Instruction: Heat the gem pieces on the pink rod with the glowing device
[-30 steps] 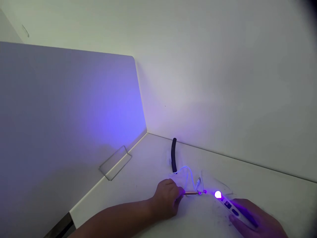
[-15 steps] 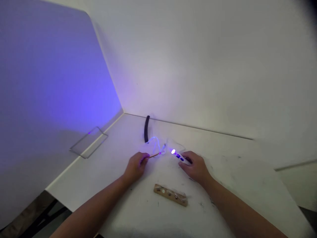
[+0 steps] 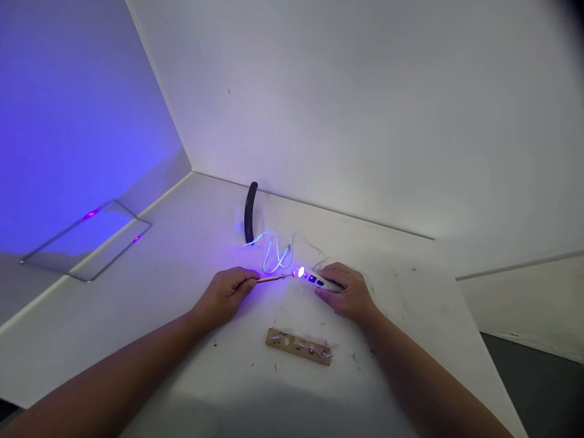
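My left hand (image 3: 229, 293) pinches the end of a thin copper-coloured rod (image 3: 270, 279) that points right. At the rod's tip is a small pinkish piece (image 3: 293, 274), too small to make out. My right hand (image 3: 349, 292) is closed around a white pen-like lamp (image 3: 327, 283), whose lit violet-white head (image 3: 301, 272) faces the small piece from close by. Nearer to me lies a brown strip (image 3: 298, 346) with several small items on it under clear plastic. Just behind the rod, a white cable (image 3: 269, 252) glows blue.
A black curved bar (image 3: 250, 213) stands near the back edge of the white table (image 3: 182, 365). At the left, a wire frame (image 3: 109, 263) leans by the violet-lit panel (image 3: 59, 121). A white wall (image 3: 342, 121) rises behind.
The view has shifted, so the wire frame and black bar sit farther left and higher. The lamp head and the rod's tip are closer together, and the rod is more level.
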{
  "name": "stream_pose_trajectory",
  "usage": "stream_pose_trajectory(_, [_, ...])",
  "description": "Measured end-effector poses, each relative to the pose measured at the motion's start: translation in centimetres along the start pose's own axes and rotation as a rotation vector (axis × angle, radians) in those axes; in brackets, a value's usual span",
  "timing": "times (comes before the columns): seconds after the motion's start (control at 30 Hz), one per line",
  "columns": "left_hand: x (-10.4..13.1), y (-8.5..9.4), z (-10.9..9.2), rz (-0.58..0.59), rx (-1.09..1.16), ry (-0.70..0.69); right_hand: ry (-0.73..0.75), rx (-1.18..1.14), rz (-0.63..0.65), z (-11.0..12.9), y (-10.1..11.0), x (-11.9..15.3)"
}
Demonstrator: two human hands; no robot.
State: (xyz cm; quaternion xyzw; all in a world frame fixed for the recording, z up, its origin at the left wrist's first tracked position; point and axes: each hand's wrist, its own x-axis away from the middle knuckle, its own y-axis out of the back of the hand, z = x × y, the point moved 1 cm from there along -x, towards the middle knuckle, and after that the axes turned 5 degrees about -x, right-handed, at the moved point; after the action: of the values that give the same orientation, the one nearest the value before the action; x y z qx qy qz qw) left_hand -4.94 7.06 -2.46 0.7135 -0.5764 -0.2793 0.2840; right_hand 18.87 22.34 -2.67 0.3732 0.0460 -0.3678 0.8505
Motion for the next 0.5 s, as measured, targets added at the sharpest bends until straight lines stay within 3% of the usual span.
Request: stream_pose_trajectory(0.5, [-0.21,-0.64,-0.26,-0.011,-0.020,-0.003,-0.051,0.009,-0.007,-0.10,0.17,0.16])
